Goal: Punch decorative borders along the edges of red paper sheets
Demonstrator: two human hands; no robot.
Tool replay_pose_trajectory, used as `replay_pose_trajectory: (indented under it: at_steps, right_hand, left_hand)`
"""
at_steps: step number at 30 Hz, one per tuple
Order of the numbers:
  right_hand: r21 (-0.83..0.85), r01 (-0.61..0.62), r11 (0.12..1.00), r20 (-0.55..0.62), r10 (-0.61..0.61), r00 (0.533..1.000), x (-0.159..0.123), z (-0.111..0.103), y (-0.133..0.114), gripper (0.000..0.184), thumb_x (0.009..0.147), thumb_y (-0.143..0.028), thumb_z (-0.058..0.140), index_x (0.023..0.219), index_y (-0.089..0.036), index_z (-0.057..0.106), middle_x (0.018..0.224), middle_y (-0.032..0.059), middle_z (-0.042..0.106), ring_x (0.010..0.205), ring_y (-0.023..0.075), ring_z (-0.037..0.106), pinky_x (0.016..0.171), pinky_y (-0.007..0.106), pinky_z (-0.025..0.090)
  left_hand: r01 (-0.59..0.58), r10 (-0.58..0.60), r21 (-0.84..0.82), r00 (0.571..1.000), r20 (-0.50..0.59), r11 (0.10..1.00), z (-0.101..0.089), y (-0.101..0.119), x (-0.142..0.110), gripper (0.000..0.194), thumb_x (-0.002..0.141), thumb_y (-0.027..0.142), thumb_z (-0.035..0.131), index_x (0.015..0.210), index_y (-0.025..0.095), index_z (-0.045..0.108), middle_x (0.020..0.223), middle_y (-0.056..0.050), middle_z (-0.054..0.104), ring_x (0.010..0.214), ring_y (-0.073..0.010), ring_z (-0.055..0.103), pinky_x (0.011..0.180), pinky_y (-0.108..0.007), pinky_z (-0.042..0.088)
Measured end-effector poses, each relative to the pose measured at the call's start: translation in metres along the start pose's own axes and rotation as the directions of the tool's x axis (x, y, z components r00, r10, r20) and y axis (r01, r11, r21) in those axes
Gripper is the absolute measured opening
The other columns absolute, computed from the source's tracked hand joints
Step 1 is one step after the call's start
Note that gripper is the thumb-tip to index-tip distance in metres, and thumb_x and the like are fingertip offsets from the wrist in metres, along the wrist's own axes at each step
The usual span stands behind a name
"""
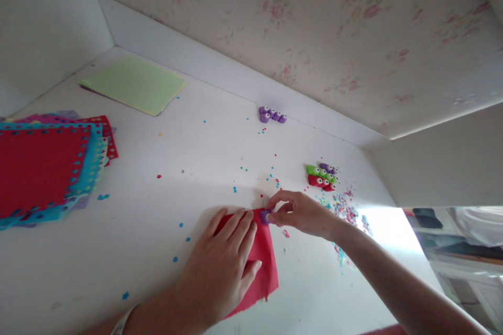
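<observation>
A sheet of red paper (pixel 264 267) lies on the white tabletop in front of me. My left hand (pixel 226 259) rests flat on it with the fingers stretched out, covering much of the sheet. At the paper's far right corner sits a small purple craft punch (pixel 264 216). Thumb and fingers of my right hand (pixel 301 213) pinch this punch at the paper's edge. Whether the paper is inside its slot is too small to tell. Tiny punched bits of blue and red are scattered around both hands.
Small purple punches (pixel 272 114) stand by the back ledge. Green, red and purple punches (pixel 322 177) are grouped at right, near a heap of confetti (pixel 346 214). Pale green paper (pixel 135 84) lies at the back left. Stacked coloured sheets with punched edges (pixel 41 167) are at far left.
</observation>
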State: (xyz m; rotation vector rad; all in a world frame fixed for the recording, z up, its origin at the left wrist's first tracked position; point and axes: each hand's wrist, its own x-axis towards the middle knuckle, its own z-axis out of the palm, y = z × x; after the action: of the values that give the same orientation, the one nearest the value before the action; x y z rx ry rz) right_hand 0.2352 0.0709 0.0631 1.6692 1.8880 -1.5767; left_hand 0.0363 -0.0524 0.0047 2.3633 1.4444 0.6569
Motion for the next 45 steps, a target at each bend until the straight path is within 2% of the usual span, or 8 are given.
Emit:
replay_pose_trajectory:
  at_steps: [13,20,32,35,39,42,45]
  right_hand:
    - [0.031,-0.041,0.999,0.032,0.040,0.999,0.005,-0.004,-0.010,0.025,0.074,-0.035,0.075,0.090,-0.019,0.067,0.087,0.0053,0.069,0.079,0.0173,0.064,0.061,0.025,0.049]
    - [0.037,-0.007,0.999,0.044,0.005,0.999,0.009,-0.005,-0.006,0.024,0.073,-0.035,0.076,0.089,-0.020,0.066,0.093,0.0055,0.068,0.084,0.0190,0.066,0.065,0.026,0.052]
    - [-0.005,-0.026,1.000,0.039,0.026,0.999,0.008,-0.006,-0.010,0.025,0.073,-0.037,0.076,0.089,-0.019,0.068,0.097,0.0063,0.068,0.084,0.0185,0.065,0.067,0.027,0.052]
    - [0.024,-0.056,0.998,0.041,0.055,0.998,0.008,-0.006,-0.012,0.025,0.072,-0.036,0.077,0.087,-0.019,0.067,0.092,0.0059,0.069,0.080,0.0180,0.064,0.062,0.026,0.050]
    - [0.073,-0.121,0.990,0.044,0.118,0.992,0.008,-0.004,-0.013,0.024,0.071,-0.035,0.077,0.085,-0.020,0.067,0.074,0.0027,0.068,0.065,0.0141,0.059,0.053,0.024,0.042]
    - [0.049,-0.151,0.987,0.049,0.149,0.988,0.010,-0.005,-0.013,0.022,0.070,-0.035,0.078,0.081,-0.020,0.067,0.065,0.0002,0.065,0.057,0.0120,0.055,0.050,0.023,0.038]
    - [-0.015,-0.141,0.990,0.034,0.141,0.989,0.013,-0.006,-0.014,0.021,0.067,-0.035,0.079,0.077,-0.020,0.069,0.067,0.0007,0.067,0.059,0.0130,0.057,0.051,0.024,0.039]
  left_hand:
    - [0.027,-0.028,-0.019,0.998,-0.053,0.999,0.003,-0.002,0.002,0.055,0.090,0.042,0.058,0.136,0.012,0.052,0.136,-0.012,0.059,0.124,-0.0284,0.052,0.111,-0.047,0.030]
    - [0.042,-0.044,-0.035,0.997,-0.065,0.999,0.010,-0.003,0.000,0.055,0.090,0.045,0.058,0.134,0.013,0.053,0.136,-0.012,0.059,0.126,-0.0279,0.051,0.114,-0.047,0.026]
    - [0.049,-0.052,-0.050,0.996,-0.072,0.998,0.010,-0.003,-0.001,0.056,0.090,0.045,0.059,0.135,0.013,0.052,0.137,-0.011,0.058,0.128,-0.0257,0.050,0.115,-0.046,0.024]
    - [0.046,-0.050,-0.048,0.996,-0.074,0.998,0.007,-0.003,0.001,0.056,0.089,0.044,0.059,0.135,0.013,0.052,0.137,-0.012,0.059,0.127,-0.0263,0.051,0.114,-0.046,0.028]
    - [0.023,-0.026,-0.043,0.998,-0.063,0.999,0.002,-0.003,0.003,0.052,0.089,0.036,0.059,0.135,0.011,0.052,0.134,-0.013,0.060,0.124,-0.0277,0.054,0.111,-0.047,0.032]
    - [0.029,-0.032,-0.045,0.997,-0.070,0.999,0.001,-0.002,0.004,0.051,0.088,0.033,0.059,0.134,0.011,0.053,0.134,-0.013,0.061,0.123,-0.0281,0.054,0.111,-0.049,0.033]
    - [0.036,-0.040,-0.048,0.996,-0.078,0.998,0.001,-0.001,0.004,0.050,0.087,0.032,0.060,0.133,0.012,0.054,0.134,-0.012,0.061,0.122,-0.0280,0.055,0.110,-0.049,0.034]
